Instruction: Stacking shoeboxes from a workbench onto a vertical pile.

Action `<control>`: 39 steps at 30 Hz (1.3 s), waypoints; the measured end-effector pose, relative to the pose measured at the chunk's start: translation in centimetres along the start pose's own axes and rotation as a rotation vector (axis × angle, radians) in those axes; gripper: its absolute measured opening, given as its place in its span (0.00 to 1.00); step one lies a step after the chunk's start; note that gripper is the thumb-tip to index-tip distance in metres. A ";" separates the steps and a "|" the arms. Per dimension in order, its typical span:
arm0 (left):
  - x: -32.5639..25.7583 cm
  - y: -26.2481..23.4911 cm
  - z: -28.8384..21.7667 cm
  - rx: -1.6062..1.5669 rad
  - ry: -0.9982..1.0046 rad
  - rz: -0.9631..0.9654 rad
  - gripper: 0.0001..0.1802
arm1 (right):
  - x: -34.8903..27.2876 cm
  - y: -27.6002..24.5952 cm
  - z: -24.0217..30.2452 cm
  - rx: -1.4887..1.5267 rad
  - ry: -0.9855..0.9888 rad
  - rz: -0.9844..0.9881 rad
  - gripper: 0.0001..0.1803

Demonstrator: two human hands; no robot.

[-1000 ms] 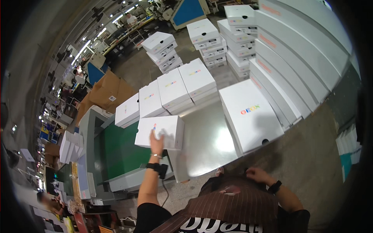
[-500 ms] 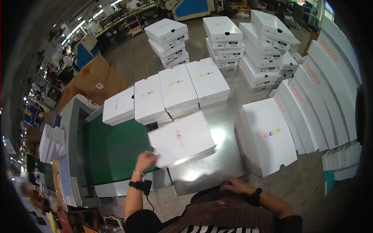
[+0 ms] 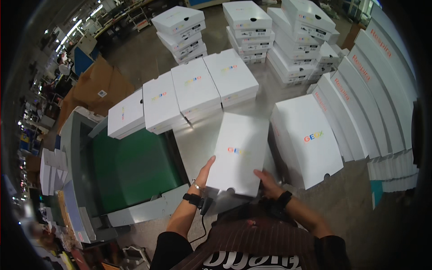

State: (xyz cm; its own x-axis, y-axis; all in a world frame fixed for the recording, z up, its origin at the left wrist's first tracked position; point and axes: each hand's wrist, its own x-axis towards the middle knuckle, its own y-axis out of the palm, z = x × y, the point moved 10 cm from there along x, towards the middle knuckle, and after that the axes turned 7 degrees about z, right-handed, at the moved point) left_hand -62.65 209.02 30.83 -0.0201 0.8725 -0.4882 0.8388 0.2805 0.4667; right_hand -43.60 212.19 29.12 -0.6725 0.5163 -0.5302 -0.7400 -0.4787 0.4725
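Note:
Between my two hands is a white shoebox (image 3: pixel 243 130) with coloured lettering on its lid, its short end turned toward me, above the metal table (image 3: pixel 191 146). My left hand (image 3: pixel 207 170) grips its left long side, thumb along the edge. On the opposite side, my right hand (image 3: pixel 268 183) holds the near right corner, thumb on the lid's edge. The other fingers of both hands are hidden by the box. Just to the right stands another white shoebox (image 3: pixel 306 135). Beyond the held box lies a row of several closed shoeboxes (image 3: pixel 195 85).
A green conveyor belt (image 3: pixel 130 171) in a grey frame lies to my left. Stacked shoeboxes (image 3: pixel 247 20) rise at the back. Nested white box lids (image 3: pixel 360 90) lean along the right. Brown cartons (image 3: pixel 96 85) stand behind the conveyor.
The held shoebox has turned from lying crosswise to pointing its short end at me, and moved right. My right hand has come up from near my waist and taken hold of it.

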 end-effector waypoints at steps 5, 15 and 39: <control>-2.5 2.7 -4.7 -0.114 -0.057 0.103 0.30 | -2.1 5.0 9.0 0.073 -0.153 0.103 0.23; -8.0 8.7 -11.7 -0.045 0.192 0.092 0.31 | -7.8 6.7 16.3 0.068 -0.246 0.102 0.24; 15.6 -0.1 -7.8 -0.121 0.124 -0.260 0.44 | -26.6 4.3 20.2 -0.915 -0.481 -0.038 0.15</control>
State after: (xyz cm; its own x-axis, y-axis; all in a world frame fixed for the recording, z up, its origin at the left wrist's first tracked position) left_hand -67.29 225.70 28.91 -0.2981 0.8054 -0.5123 0.7261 0.5397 0.4260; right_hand -29.11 210.76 59.49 -0.7303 0.6756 -0.1012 -0.6057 -0.7089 -0.3614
